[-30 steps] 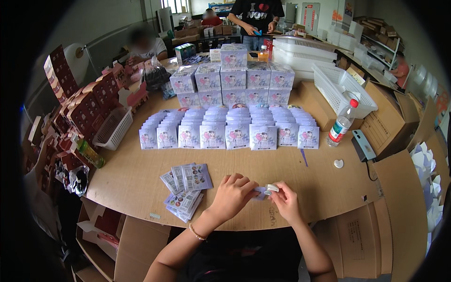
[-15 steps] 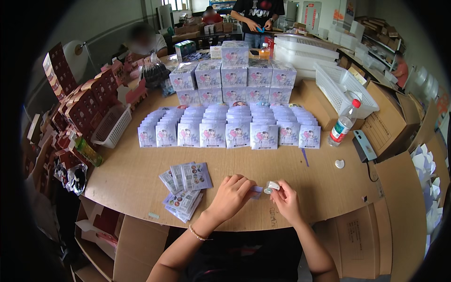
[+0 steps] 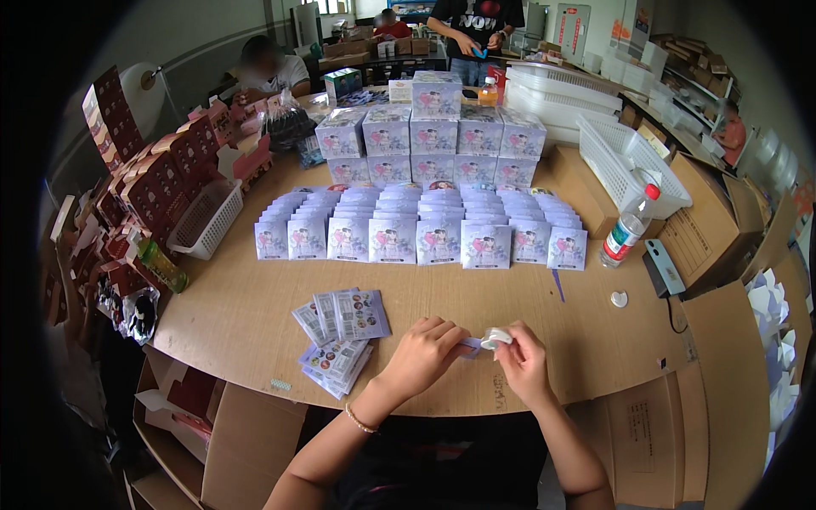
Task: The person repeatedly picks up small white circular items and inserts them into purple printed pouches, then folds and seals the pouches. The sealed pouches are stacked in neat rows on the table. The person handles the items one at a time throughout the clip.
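Over the near part of the table, my left hand (image 3: pixel 427 350) is closed on a lavender packet (image 3: pixel 469 345), of which just one end sticks out past the fingers. My right hand (image 3: pixel 524 360) pinches a small roundish white and silver piece (image 3: pixel 495 338), seemingly in clear wrap, right against the packet's end. Whether it sits inside the packet opening or only touches it, I cannot tell. Several lavender packets (image 3: pixel 360 314) lie fanned in two overlapping groups left of my left hand. A round white piece (image 3: pixel 619 299) rests on the table to the right.
Rows of filled-looking lavender packets (image 3: pixel 442 241) stand ahead, backed by stacked lavender boxes (image 3: pixel 434 138). To the right are a water bottle (image 3: pixel 627 228), a power strip (image 3: pixel 662 267) and a white basket (image 3: pixel 633 166). Dark red boxes (image 3: pixel 153 183) crowd the left. Other people work farther back.
My right hand has turned the white and silver piece and brought it against the packet's end. My left hand keeps its grip; the whole view has shifted slightly.
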A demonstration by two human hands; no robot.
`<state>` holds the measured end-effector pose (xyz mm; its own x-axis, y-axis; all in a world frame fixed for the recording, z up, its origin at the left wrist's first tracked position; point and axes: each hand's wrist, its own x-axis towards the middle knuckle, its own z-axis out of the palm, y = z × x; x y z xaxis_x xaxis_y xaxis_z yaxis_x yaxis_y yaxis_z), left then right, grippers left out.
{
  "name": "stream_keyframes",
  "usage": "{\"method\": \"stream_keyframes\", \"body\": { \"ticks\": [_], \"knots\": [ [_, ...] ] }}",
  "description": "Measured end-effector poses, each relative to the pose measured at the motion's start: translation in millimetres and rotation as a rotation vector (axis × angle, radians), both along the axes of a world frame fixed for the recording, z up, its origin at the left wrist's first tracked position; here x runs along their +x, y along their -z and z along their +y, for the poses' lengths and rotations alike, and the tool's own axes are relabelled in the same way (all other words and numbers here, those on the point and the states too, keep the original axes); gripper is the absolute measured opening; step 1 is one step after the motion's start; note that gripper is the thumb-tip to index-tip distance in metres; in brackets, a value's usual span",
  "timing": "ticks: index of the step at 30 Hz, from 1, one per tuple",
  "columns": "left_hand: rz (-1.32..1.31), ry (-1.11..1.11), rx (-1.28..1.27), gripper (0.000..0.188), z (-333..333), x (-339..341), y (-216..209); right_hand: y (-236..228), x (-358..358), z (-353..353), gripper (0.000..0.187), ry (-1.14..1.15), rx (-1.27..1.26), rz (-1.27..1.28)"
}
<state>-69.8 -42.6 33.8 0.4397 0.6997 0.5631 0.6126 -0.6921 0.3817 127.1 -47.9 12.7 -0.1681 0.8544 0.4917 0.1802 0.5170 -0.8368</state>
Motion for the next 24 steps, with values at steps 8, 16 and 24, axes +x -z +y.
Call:
{"method": "stream_keyframes", "body": {
  "ticks": [8,16,24],
  "knots": [
    [0.036,-0.025,0.021,0.012,1.3,0.0,5.2,-2.4,-1.8,2.1,0.011,0.015,0.057,-0.095],
    [0.033,-0.010,0.011,0.014,5.6,0.5,5.3,5.8,-2.4,5.8,0.008,0.001,0.054,-0.093],
    [0.047,0.000,0.091,0.012,6.6,0.7,2.6,14.0,-5.3,5.0,0.009,0.000,0.073,-0.082]
  ]
}}
